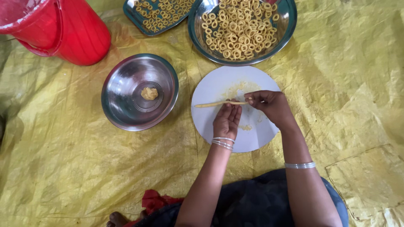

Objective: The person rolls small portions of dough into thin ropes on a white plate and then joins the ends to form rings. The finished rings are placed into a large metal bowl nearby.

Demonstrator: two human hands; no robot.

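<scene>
Seated at 6 o'clock on a crinkled yellow plastic sheet (pixel 63 168): left hand (pixel 226 121) flat, fingers together, rolling a thin pale dough rope (pixel 219 103) on a round white plate (pixel 219 84); right hand (pixel 271 105) pinching its end. At 10 o'clock, steel bowl (pixel 126 109) holding a dough lump (pixel 149 93). At 12, steel tray of dough rings (pixel 283 25), cut off by the frame.

Thin pale-yellow dough rope (pixel 221 103), rolled long and skinny, lying flat and nearly level across the middle of a round white plate (pixel 219 80). Right end pinched between fingertips, middle tucked under a flat palm, left end sticking out free.
</scene>
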